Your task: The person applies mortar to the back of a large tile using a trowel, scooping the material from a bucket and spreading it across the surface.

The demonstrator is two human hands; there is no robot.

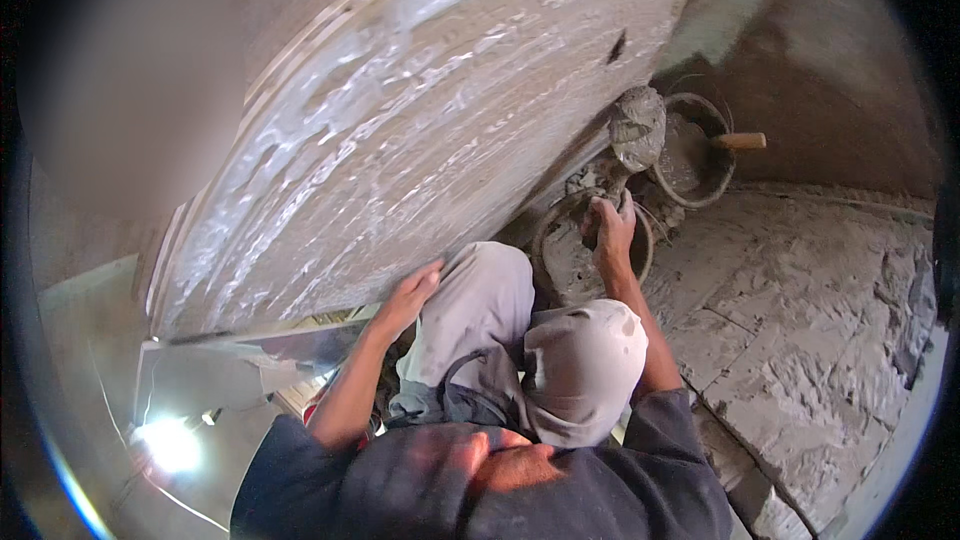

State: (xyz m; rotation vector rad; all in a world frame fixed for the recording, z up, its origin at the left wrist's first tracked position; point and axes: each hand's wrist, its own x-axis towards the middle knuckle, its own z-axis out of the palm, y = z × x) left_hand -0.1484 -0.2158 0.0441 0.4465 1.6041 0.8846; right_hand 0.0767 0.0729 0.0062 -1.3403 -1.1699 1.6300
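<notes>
we had our knees [585,365] nearest, the left hand [412,292] just beside one, and whether that grip was apart or together we couldn't tell! out reached our right hand [615,230], its grip seemingly clamped on a mortar-loaded trowel [638,130] between near bucket [541,252] and far bucket [722,168], both holding grey mix. alongside and beyond, the panel [430,130] was broadly coated but streaky; smoothing, we judged, was left.
</notes>
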